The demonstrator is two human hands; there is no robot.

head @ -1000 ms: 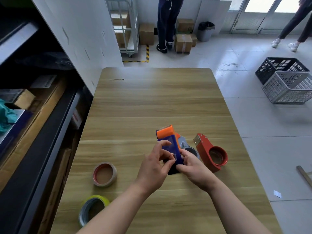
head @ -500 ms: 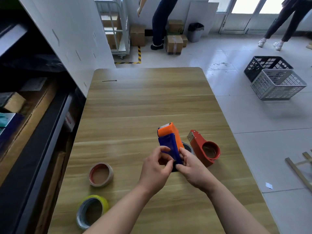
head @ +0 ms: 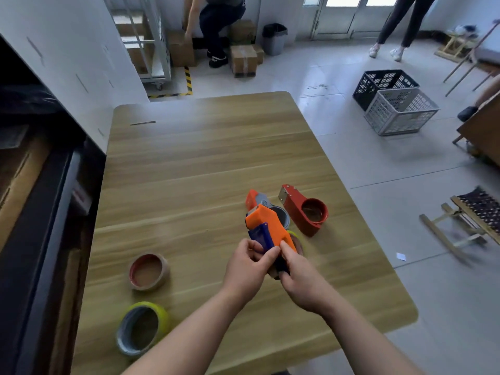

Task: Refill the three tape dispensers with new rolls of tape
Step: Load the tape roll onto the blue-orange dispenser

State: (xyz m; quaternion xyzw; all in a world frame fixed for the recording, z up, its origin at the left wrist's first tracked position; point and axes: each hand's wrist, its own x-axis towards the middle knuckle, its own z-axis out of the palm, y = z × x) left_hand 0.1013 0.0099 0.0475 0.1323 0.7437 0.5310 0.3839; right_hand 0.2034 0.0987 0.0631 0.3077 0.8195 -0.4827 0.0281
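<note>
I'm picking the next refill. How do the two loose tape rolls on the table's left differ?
Colour: the brown tape roll with a red core against the yellow-edged tape roll with a grey core. Place: the brown roll lies farther up the wooden table, the yellow-edged roll nearer its front edge. Both lie flat, hole upward, untouched.

matt wood-grain table [head: 205, 169]; seemingly glossy plastic orange dispenser [head: 267, 226]
</note>
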